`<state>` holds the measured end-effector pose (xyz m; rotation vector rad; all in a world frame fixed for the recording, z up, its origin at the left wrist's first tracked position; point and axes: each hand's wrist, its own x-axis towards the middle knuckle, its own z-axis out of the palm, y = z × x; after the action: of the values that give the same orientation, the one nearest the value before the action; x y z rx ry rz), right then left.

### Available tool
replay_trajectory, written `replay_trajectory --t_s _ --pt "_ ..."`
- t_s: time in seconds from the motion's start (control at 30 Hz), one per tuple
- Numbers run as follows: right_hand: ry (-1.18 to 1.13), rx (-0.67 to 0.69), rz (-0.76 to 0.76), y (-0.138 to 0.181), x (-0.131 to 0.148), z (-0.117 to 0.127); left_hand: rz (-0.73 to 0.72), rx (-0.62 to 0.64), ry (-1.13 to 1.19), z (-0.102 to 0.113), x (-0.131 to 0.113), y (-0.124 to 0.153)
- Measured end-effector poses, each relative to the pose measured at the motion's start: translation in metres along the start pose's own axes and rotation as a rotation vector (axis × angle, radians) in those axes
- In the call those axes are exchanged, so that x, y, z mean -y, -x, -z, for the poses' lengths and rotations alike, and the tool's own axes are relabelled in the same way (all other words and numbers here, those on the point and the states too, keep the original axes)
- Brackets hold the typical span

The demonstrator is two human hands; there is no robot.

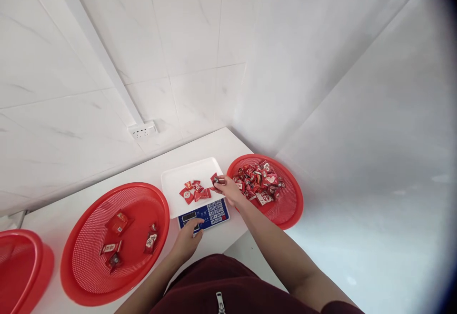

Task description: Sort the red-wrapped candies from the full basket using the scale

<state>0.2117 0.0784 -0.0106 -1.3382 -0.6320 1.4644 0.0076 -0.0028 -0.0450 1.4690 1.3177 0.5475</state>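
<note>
Pinched in the fingertips of my right hand (229,189) is a red-wrapped candy (214,179), held above the right side of a white tray (178,173). Several more small red-wrapped candies (197,192) lie together on the tray. The tray sits on a digital scale (209,214) with a blue keypad panel. At the panel's left end rests my left hand (189,239), holding nothing, its thumb and fingers apart beside the display. Close to my right wrist stands a red mesh basket (294,200) heaped with wrapped candies (260,181).
Left of the scale, a second red basket (89,214) contains several wrapped packets. Part of a third red basket (34,247) shows at the far left. Everything stands on a white table (219,145) against a tiled wall with a socket (143,130).
</note>
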Motion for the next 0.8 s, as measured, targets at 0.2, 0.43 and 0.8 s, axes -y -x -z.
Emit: replay_trajectory --t_s 0.2,0.43,0.8 --pt "-0.096 -0.009 0.005 -0.005 -0.008 -0.006 -0.035 -0.019 -0.145 0.017 -0.002 -0.008" --pt "-0.005 -0.029 -0.079 0.049 -0.031 0.052 -0.227 -0.032 -0.569 0.025 -0.012 -0.038" --pt "0.008 -0.040 -0.149 0.086 -0.051 0.067 -0.254 0.190 -0.845 0.003 -0.044 -0.087"
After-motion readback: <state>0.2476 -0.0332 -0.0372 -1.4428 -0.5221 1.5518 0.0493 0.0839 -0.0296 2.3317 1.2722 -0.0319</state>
